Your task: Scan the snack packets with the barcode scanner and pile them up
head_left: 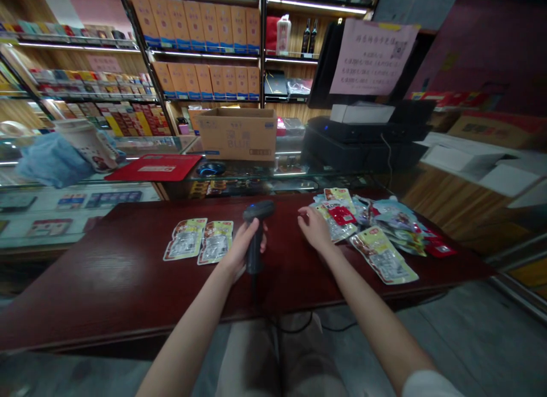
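My left hand point(243, 244) is wrapped round the handle of a black barcode scanner point(255, 254), held upright over the dark red tabletop with its head pointing right. My right hand point(315, 230) is at the left edge of a pile of snack packets point(395, 217), its fingers loosely curved and apart, with nothing visible in them. Beside it are a yellow-green packet point(341, 229) and a small red packet point(342, 215). Another yellow-green packet point(382, 256) lies at the pile's front. To the left of the scanner, two similar packets point(186, 239) point(216, 242) lie side by side.
Behind the table point(106, 271) stands a glass counter with a cardboard box point(238, 134), a red folder point(156, 167), a mouse point(211, 168) and a paper cup point(88, 146). A monitor with a pink notice point(371, 55) stands at right. The scanner's cable point(290, 331) hangs off the front edge.
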`<state>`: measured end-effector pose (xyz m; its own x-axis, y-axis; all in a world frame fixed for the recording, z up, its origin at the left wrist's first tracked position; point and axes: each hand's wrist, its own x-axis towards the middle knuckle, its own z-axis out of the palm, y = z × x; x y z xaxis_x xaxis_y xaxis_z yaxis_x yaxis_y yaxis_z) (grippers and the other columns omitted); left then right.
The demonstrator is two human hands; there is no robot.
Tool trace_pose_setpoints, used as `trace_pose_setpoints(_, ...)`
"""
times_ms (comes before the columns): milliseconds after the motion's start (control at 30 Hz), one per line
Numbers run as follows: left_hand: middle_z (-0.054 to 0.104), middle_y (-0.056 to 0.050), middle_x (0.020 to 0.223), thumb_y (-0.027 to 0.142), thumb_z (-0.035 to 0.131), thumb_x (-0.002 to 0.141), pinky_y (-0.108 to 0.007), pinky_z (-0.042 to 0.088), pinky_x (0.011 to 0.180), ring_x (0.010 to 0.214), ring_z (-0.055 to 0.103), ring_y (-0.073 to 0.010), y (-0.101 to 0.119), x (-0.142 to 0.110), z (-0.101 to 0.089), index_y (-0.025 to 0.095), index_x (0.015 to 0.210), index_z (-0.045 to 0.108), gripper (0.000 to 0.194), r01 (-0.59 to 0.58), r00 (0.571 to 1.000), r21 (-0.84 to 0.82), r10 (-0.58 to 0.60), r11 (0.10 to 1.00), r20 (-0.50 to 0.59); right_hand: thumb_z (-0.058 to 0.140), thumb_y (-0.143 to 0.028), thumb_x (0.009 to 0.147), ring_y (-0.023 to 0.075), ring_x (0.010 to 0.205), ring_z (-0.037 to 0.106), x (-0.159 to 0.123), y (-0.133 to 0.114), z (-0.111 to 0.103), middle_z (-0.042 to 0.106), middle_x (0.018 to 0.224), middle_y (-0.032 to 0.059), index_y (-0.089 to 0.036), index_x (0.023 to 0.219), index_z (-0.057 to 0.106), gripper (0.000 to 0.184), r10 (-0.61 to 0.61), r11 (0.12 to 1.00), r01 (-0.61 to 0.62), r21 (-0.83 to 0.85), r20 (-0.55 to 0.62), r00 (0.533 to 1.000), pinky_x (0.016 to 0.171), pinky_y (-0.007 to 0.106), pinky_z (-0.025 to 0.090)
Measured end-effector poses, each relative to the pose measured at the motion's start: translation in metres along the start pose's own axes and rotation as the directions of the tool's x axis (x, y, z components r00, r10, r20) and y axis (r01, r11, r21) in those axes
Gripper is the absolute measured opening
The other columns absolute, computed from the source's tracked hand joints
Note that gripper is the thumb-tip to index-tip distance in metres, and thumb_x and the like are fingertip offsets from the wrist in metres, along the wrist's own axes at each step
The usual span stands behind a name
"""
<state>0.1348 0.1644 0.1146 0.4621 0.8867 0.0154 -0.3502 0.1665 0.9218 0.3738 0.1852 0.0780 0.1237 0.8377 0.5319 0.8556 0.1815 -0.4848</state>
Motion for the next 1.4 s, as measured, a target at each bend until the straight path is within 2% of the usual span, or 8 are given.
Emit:
trace_pose_setpoints(133, 0.052, 0.005, 0.048, 0.066, 0.063, 0.074, -0.019, 0.033, 0.042, 0.041, 0.046, -0.0078, 0.016, -0.019, -0.003, 0.017, 0.088, 0.052, 0.052, -0.095, 0.991, -0.020, 0.093, 0.995, -0.099, 0.051, -0.025, 0.086, 0.0195, 0.087, 0.061, 0.009, -0.045, 0.038, 0.066, 0.095, 0.0054, -0.019, 0.101, 0.062, 0.020, 0.042, 0.974, -0.096, 0.204, 0.252, 0.967, 0.083, 0.033, 0.045)
trace_pose_setpoints(267, 0.050, 0.006, 0.048, 0.069, 0.064, 0.070, -0.019, 0.032, 0.041, 0.040, 0.045, -0.0079, 0.028, -0.037, -0.012, 0.017, 0.089, 0.052, 0.057, -0.176, 0.957, 0.004, 0.172, 0.984, -0.235, 0.057, -0.029, 0.086, 0.0158, 0.081, 0.063, 0.017, -0.084, 0.079, 0.069, 0.091, 0.0016, -0.021, 0.102, 0.063, 0.020, 0.022, 0.961, -0.122, 0.247, 0.370, 0.929, 0.078, 0.028, 0.047)
trace_pose_setpoints(400, 0.050, 0.006, 0.049, 0.070, 0.064, 0.070, -0.020, 0.032, 0.042, 0.041, 0.045, -0.0082, 0.031, -0.050, -0.027, 0.018, 0.088, 0.051, 0.057, -0.220, 0.928, 0.002, 0.210, 0.976, -0.307, 0.067, -0.039, 0.079, 0.0178, 0.088, 0.064, 0.016, -0.114, 0.108, 0.070, 0.098, 0.0043, -0.020, 0.104, 0.066, 0.031, 0.012, 0.962, -0.132, 0.238, 0.448, 0.894, 0.079, 0.028, 0.046)
trace_pose_setpoints(567, 0.050, 0.006, 0.051, 0.068, 0.065, 0.071, -0.021, 0.033, 0.046, 0.044, 0.046, -0.0085, 0.028, -0.060, -0.043, 0.018, 0.087, 0.049, 0.054, -0.256, 0.907, 0.002, 0.241, 0.967, -0.344, 0.068, -0.061, 0.072, 0.0299, 0.107, 0.059, 0.007, -0.140, 0.116, 0.064, 0.114, 0.0130, -0.019, 0.113, 0.065, 0.059, 0.044, 0.997, -0.070, 0.033, 0.501, 0.864, 0.090, 0.040, 0.041)
trace_pose_setpoints(700, 0.050, 0.005, 0.050, 0.066, 0.064, 0.073, -0.020, 0.033, 0.046, 0.045, 0.046, -0.0085, 0.024, -0.064, -0.048, 0.018, 0.088, 0.050, 0.052, -0.259, 0.905, 0.014, 0.248, 0.966, -0.345, 0.066, -0.064, 0.071, 0.0343, 0.117, 0.052, 0.003, -0.143, 0.114, 0.057, 0.125, 0.0177, -0.017, 0.122, 0.062, 0.069, 0.045, 0.998, -0.012, -0.066, 0.526, 0.849, 0.095, 0.043, 0.038)
trace_pose_setpoints(1033, 0.049, 0.006, 0.052, 0.067, 0.064, 0.073, -0.020, 0.033, 0.044, 0.046, 0.050, -0.0099, 0.017, -0.062, -0.051, 0.020, 0.088, 0.049, 0.051, -0.226, 0.912, -0.006, 0.209, 0.974, -0.353, 0.061, -0.037, 0.083, 0.0274, 0.110, 0.059, 0.007, -0.133, 0.110, 0.060, 0.120, 0.0172, -0.014, 0.114, 0.066, 0.039, 0.117, 0.992, -0.129, -0.014, 0.537, 0.836, 0.094, 0.036, 0.040)
trace_pose_setpoints(1200, 0.049, 0.005, 0.053, 0.066, 0.065, 0.071, -0.020, 0.035, 0.045, 0.051, 0.054, -0.0116, 0.018, -0.061, -0.047, 0.019, 0.087, 0.050, 0.052, -0.223, 0.911, 0.005, 0.210, 0.975, -0.356, 0.078, -0.046, 0.066, 0.0348, 0.119, 0.052, 0.007, -0.132, 0.111, 0.057, 0.123, 0.0223, -0.011, 0.102, 0.065, 0.051, 0.146, 0.981, -0.193, 0.038, 0.519, 0.842, 0.096, 0.042, 0.040)
trace_pose_setpoints(1400, 0.050, 0.006, 0.052, 0.068, 0.066, 0.069, -0.020, 0.031, 0.041, 0.043, 0.046, -0.0082, 0.018, -0.057, -0.042, 0.018, 0.086, 0.050, 0.055, -0.218, 0.919, 0.007, 0.207, 0.976, -0.336, 0.080, -0.031, 0.063, 0.0246, 0.091, 0.065, 0.021, -0.112, 0.109, 0.069, 0.096, 0.0096, -0.018, 0.089, 0.057, 0.037, 0.184, 0.890, -0.361, 0.277, 0.507, 0.842, 0.081, 0.036, 0.048)
